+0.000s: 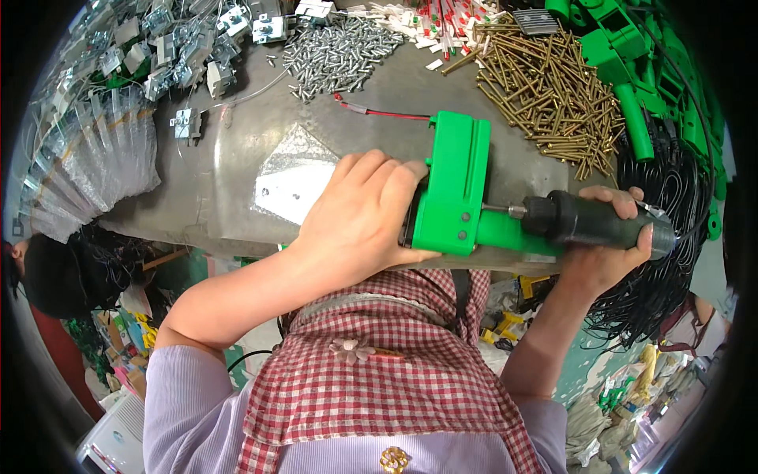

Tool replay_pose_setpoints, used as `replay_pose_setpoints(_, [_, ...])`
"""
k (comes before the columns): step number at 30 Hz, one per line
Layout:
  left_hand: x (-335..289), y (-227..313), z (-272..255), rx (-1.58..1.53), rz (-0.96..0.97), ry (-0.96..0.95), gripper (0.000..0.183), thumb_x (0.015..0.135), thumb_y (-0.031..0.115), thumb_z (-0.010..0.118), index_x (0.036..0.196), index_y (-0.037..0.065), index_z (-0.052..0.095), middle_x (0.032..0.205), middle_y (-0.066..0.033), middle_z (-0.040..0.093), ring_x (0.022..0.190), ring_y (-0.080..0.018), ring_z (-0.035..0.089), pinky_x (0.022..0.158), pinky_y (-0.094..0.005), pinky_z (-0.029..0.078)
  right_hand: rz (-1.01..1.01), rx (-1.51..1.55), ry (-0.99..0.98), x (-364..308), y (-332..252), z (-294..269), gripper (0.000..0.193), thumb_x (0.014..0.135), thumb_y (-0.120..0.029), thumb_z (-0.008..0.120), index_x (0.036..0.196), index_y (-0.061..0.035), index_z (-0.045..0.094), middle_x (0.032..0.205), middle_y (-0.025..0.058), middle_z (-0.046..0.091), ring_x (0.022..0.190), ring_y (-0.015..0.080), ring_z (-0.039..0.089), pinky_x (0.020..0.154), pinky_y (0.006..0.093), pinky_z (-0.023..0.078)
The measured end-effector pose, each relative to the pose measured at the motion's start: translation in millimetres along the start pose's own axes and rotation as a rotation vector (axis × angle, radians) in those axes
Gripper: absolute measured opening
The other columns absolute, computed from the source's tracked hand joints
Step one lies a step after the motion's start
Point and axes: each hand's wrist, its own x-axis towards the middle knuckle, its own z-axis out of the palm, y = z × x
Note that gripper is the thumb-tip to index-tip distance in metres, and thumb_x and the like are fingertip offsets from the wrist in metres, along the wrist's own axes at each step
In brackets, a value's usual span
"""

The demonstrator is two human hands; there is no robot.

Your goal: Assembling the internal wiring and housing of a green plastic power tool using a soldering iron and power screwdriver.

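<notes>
My left hand (pixel 359 209) is closed on the left side of a green plastic housing (pixel 458 178), holding it at the table's near edge. From the housing a green handle-like part (pixel 517 235) extends to the right, and a red wire (pixel 395 114) leads off its top left. My right hand (pixel 608 265) is wrapped round a black electric screwdriver (pixel 580 217) lying level. The screwdriver's bit points left and reaches the housing's right side; whether it sits on a screw I cannot tell. Beside my left hand lies a white plate with small holes (pixel 296 189) on bubble wrap (pixel 296 148).
Small silver screws (pixel 339 55), long brass-coloured screws (pixel 553 95) and red-and-white wire leads (pixel 446 24) lie in piles at the back. Bubble-wrap bags (pixel 103 154) and metal-and-white parts (pixel 185 51) fill the left. Green housings (pixel 616 47) and black cables (pixel 663 189) crowd the right.
</notes>
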Motion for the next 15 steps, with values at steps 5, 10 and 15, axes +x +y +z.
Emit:
replay_pose_setpoints(5, [11,-12,-26,-0.062,0.033,-0.163,0.07,0.067,0.047,0.076,0.108,-0.004,0.051,0.103,-0.0153,0.054,0.097,-0.0327,0.051,0.086,-0.0434,0.04,-0.024,-0.13,0.023,-6,-18,8,0.04,0.084,-0.025,0.055,0.117,-0.0064,0.044,0.087,0.0013,0.046,0.085,0.0149,0.05,0.092,0.0387,0.04])
replay_pose_setpoints(10, [24,-25,-36,-0.15,0.085,-0.381,0.056,0.085,0.047,0.06,0.109,-0.003,0.054,0.095,-0.0154,0.051,0.094,-0.0322,0.049,0.087,-0.0424,0.04,0.014,-0.071,-0.034,-24,-27,8,0.043,0.085,-0.026,0.055,0.121,-0.0047,0.044,0.088,0.0019,0.045,0.087,0.0151,0.048,0.094,0.0391,0.039])
replay_pose_setpoints(15, [26,-23,-38,-0.17,0.024,-0.427,0.056,0.084,0.047,0.061,0.105,-0.005,0.053,0.091,-0.0159,0.049,0.088,-0.0318,0.046,0.083,-0.0401,0.039,-0.011,-0.083,-0.018,-35,-19,9,0.045,0.085,-0.028,0.056,0.121,-0.0042,0.045,0.089,0.0021,0.045,0.087,0.0144,0.048,0.094,0.0392,0.039])
